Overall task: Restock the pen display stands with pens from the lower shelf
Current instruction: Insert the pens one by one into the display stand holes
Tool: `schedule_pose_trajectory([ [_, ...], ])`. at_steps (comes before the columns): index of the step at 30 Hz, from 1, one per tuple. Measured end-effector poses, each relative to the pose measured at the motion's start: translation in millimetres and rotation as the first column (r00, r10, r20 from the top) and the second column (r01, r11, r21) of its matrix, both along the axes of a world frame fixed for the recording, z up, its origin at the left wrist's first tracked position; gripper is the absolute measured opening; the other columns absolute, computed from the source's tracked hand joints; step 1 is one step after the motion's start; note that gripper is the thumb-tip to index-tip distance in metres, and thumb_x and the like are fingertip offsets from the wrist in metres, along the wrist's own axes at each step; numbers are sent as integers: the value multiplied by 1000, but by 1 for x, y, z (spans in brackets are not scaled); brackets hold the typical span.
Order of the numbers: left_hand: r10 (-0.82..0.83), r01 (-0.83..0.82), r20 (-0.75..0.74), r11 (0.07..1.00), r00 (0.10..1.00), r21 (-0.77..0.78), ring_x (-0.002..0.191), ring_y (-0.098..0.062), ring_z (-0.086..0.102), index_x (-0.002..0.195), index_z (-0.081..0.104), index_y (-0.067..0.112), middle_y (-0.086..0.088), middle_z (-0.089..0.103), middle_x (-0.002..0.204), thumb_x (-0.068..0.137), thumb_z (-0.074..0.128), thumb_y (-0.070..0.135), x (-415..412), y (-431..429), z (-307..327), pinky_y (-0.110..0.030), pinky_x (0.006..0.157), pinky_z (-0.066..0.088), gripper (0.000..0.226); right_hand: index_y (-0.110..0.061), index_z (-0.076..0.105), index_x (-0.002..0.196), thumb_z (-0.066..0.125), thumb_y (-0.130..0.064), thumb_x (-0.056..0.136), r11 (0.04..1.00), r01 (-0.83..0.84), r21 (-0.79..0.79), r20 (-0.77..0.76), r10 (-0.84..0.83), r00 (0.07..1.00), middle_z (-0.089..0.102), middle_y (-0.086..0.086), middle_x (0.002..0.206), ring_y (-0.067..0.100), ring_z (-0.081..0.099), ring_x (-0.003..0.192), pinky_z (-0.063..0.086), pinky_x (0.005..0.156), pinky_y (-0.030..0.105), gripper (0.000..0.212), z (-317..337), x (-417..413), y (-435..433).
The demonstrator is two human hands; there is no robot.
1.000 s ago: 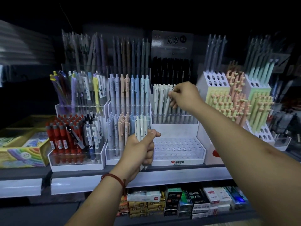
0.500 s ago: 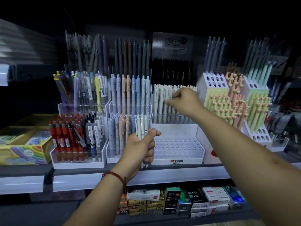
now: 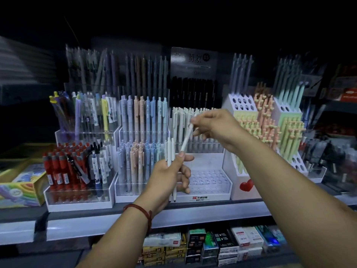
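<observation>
The left hand (image 3: 166,176) grips a thin bundle (image 3: 169,151) of white pens upright. At its one o'clock the right hand (image 3: 214,125), a second ago up at the stand's (image 3: 204,159) back row, has dropped back and pinches one pen (image 3: 185,139) by its top. That probably means one slot filled. The front tier, at three o'clock, lies bare.

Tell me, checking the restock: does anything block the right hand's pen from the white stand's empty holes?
Only the left hand and its pen bundle, in front of the left holes; the right holes look clear.
</observation>
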State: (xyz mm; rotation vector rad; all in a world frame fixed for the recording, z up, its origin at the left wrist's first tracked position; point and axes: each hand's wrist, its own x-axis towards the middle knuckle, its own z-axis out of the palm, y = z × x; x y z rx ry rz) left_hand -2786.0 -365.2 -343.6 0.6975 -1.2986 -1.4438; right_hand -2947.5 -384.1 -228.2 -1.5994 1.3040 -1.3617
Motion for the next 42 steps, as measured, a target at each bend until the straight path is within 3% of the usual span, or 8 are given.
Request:
schedule_pose_trajectory([
  [3,36,-37,29,999,999,35,43,-12,25,116,66,4,2,36,58,109,47,35,4,-3,-6,-23,43,21,37,-5,71,81,68,-8,97,964,187,-189,59,-178,982,70,10,74,20,69,60,58,55,28,17,9,-9,-11],
  [6,51,-53,41,998,998,44,47,-13,18,115,66,5,1,27,62,109,46,36,7,-7,-11,-27,48,13,37,-5,72,88,66,-13,99,882,329,-337,11,-346,938,70,8,72,17,68,59,61,62,33,14,11,-17,-24],
  [12,65,-66,33,996,997,51,46,-12,17,112,65,5,3,27,61,110,46,35,7,-8,-11,-29,51,11,36,-11,70,92,65,-22,98,846,288,-449,-245,-426,871,71,7,74,26,71,72,60,76,52,13,1,-17,-42],
  [17,76,-77,27,995,997,58,44,-11,18,110,65,4,3,28,59,110,45,35,11,-8,-12,-25,47,13,36,-5,70,92,63,-22,99,795,320,-515,-217,-482,849,70,9,75,28,70,73,59,74,51,19,2,-17,-45],
  [22,79,-81,37,995,996,49,46,-12,18,108,65,7,2,29,61,109,46,36,16,-9,-16,-26,47,14,35,0,70,95,64,-20,100,877,234,-419,-429,-419,800,71,14,75,27,72,72,60,79,50,21,-5,-14,-50],
  [26,73,-75,35,996,997,46,46,-13,18,108,65,7,1,27,63,109,47,37,19,-8,-18,-24,46,14,35,4,68,100,61,-18,101,886,255,-388,-459,-426,780,71,17,75,30,71,70,60,78,49,23,-10,-11,-53],
  [33,86,-88,39,995,996,44,45,-12,19,109,64,6,1,28,62,110,46,35,20,-9,-14,-22,43,16,34,4,61,86,55,-19,102,911,177,-372,-642,-390,660,67,23,84,40,68,76,59,76,51,28,1,1,-58],
  [42,71,-72,23,997,997,33,45,-11,20,109,63,6,1,27,63,110,46,35,16,-1,-9,-25,45,15,34,17,63,93,64,-15,100,909,317,-272,-520,-416,746,70,33,88,44,73,73,63,73,53,33,3,-1,-62],
])
